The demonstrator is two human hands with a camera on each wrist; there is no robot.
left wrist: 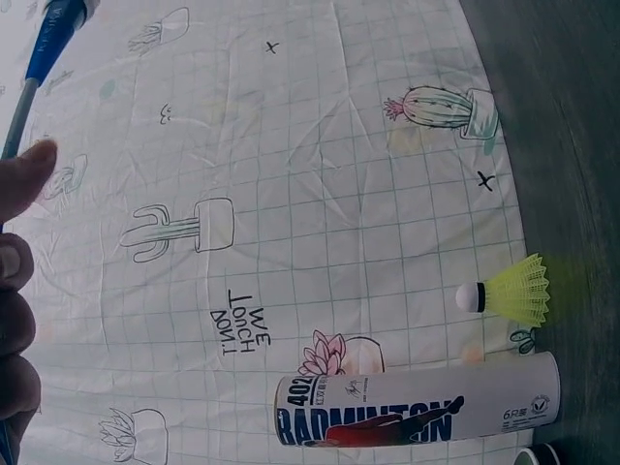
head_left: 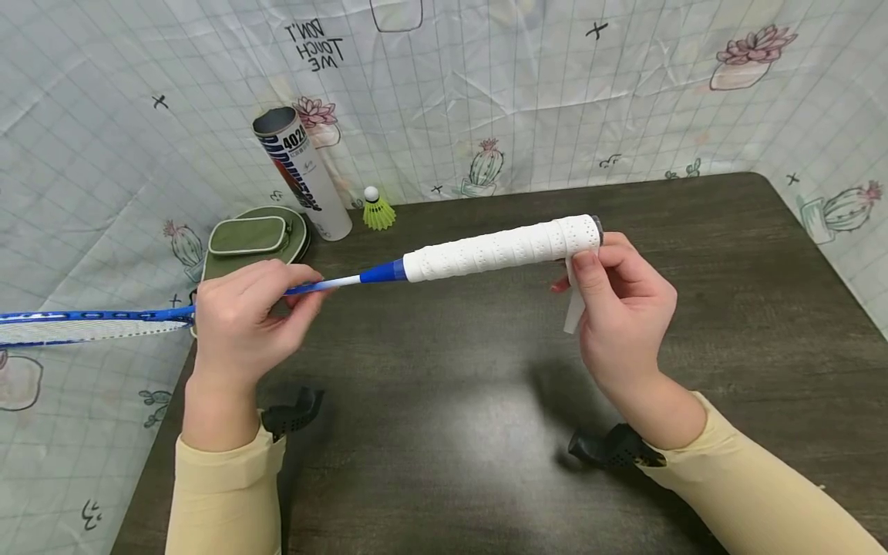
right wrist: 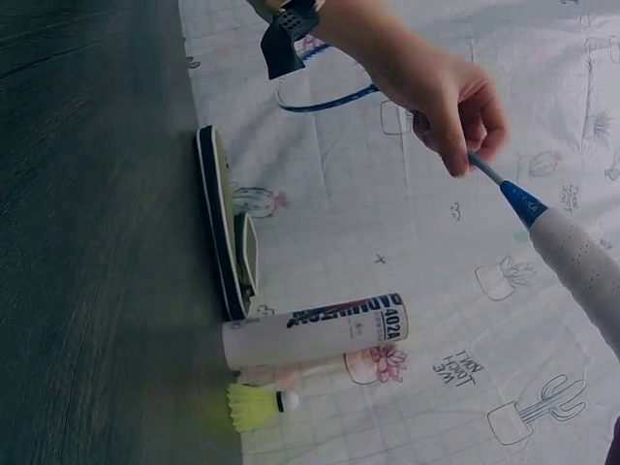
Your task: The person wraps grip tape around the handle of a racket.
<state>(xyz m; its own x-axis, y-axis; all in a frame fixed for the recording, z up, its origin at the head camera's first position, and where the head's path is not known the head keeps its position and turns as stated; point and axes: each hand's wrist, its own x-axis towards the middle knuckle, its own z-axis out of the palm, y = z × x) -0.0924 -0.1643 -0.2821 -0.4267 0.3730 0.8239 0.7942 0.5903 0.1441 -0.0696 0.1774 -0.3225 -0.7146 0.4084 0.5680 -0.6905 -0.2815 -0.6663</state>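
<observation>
A blue and white badminton racket (head_left: 381, 274) is held up over the table, its handle pointing right and its head running out of the head view at left. White perforated grip tape (head_left: 499, 251) wraps the handle in overlapping turns. My left hand (head_left: 243, 312) pinches the thin shaft between thumb and fingers. At the butt end, my right hand (head_left: 627, 301) pinches the tape's loose strip (head_left: 575, 304), which hangs down beside the thumb. In the right wrist view the left hand (right wrist: 450, 107) grips the shaft below the blue cone (right wrist: 524, 201).
On the table (head_left: 444, 432), a white badminton tube (head_left: 312, 181) stands at the back left, with a yellow shuttlecock (head_left: 378, 210) beside it. A green zip case (head_left: 247, 235) lies behind my left hand. Patterned cloth (head_left: 527, 100) hangs behind the table.
</observation>
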